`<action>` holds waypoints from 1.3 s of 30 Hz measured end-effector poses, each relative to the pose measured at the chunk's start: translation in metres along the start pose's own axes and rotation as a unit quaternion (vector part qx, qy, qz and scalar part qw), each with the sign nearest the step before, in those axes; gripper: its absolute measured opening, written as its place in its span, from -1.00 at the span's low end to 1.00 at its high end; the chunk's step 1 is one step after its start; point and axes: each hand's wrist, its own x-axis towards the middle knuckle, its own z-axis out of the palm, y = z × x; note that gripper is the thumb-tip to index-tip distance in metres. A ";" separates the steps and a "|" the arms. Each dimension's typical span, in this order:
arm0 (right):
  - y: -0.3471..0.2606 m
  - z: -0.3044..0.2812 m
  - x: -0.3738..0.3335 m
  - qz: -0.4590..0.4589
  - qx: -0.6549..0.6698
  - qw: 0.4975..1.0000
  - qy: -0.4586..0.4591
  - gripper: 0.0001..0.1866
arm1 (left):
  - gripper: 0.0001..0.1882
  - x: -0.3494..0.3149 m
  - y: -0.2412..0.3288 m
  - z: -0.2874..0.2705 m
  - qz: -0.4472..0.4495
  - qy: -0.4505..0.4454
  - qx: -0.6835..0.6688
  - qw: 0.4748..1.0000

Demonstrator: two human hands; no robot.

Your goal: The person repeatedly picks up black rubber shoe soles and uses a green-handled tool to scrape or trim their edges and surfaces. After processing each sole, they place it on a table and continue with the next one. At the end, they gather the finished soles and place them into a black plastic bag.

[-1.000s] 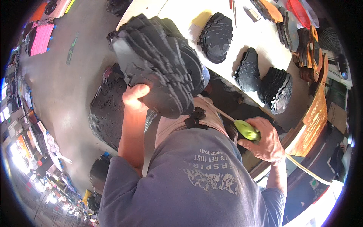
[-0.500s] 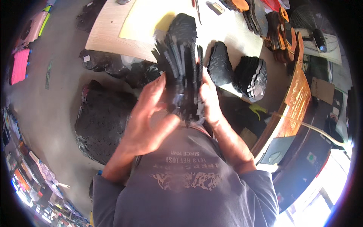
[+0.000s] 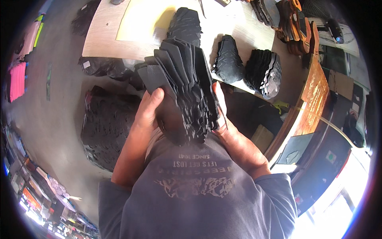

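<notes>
Between my two hands, in front of my chest, is a thick stack of black shoe soles (image 3: pixel 189 87), fanned out at its far end. My left hand (image 3: pixel 148 108) is closed around its left side, the thumb lying on the outermost sole. My right hand (image 3: pixel 221 106) presses against the right side, its lower fingers hidden behind the soles. Just beyond the held stack, another pile of black soles (image 3: pixel 185 24) lies on the table. To the right are a black sole with a grooved tread (image 3: pixel 229 59) and a further stack of black soles (image 3: pixel 262 73) near the table edge.
The pale wooden table (image 3: pixel 99 38) carries a yellow sheet (image 3: pixel 137 20). Orange-and-black soles (image 3: pixel 294 30) stand at the far right, near a fan (image 3: pixel 332 28). A large black bundle (image 3: pixel 107 127) sits on the floor at left, below black plastic bags (image 3: pixel 101 65). A brown board (image 3: pixel 312 95) stands at right.
The held soles have spread into a fan leaning left. My left hand has shifted left and its thumb now rests on the outer sole. The table appears slightly further up and left.
</notes>
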 end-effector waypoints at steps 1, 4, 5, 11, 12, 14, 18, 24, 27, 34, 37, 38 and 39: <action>-0.003 0.001 -0.001 0.030 -0.105 0.994 0.011 -0.22 | -0.16 0.000 -0.001 -0.002 -0.017 -0.016 -0.009 1.000; -0.021 0.011 0.000 -0.047 -0.514 0.857 0.010 -0.08 | -0.17 0.002 0.001 -0.007 -0.027 -0.077 -0.004 0.997; -0.030 0.016 0.002 -0.080 -0.572 0.816 -0.005 -0.06 | -0.17 0.003 0.002 -0.007 -0.023 -0.099 0.002 0.995; -0.086 0.048 0.035 -0.280 -0.611 0.740 0.005 -0.05 | -0.20 0.014 0.008 0.004 -0.086 -0.131 0.006 0.988; -0.088 0.053 0.040 -0.229 -0.628 0.741 -0.068 -0.19 | -0.20 0.016 0.009 0.006 -0.092 -0.136 0.030 0.986; -0.083 0.059 0.046 -0.200 -0.626 0.750 -0.073 -0.54 | -0.18 0.021 0.010 0.007 -0.101 -0.174 0.085 0.976; -0.077 0.063 0.046 -0.133 -0.494 0.855 0.084 -0.63 | -0.23 0.021 0.003 0.009 -0.087 -0.163 0.003 0.983; -0.086 0.053 0.045 -0.086 -0.498 0.851 0.142 -0.63 | -0.28 0.022 -0.010 0.020 -0.127 -0.086 0.027 0.988; -0.097 0.052 0.046 -0.158 -0.606 0.775 0.089 -0.62 | -0.28 0.034 0.001 0.015 -0.130 -0.149 0.066 0.978; -0.100 0.048 0.042 -0.071 -0.638 0.754 0.136 -0.57 | -0.16 0.043 -0.008 0.028 -0.091 -0.183 0.011 0.979; -0.099 0.043 0.046 -0.065 -0.662 0.732 0.147 -0.48 | -0.15 0.046 -0.007 0.035 -0.136 -0.164 -0.061 0.975; -0.098 0.042 0.049 -0.076 -0.659 0.735 0.136 -0.48 | -0.18 0.044 -0.005 0.036 -0.150 -0.144 -0.020 0.978; -0.097 0.041 0.052 -0.064 -0.660 0.732 0.155 -0.49 | -0.22 0.043 -0.003 0.037 -0.156 -0.123 0.011 0.980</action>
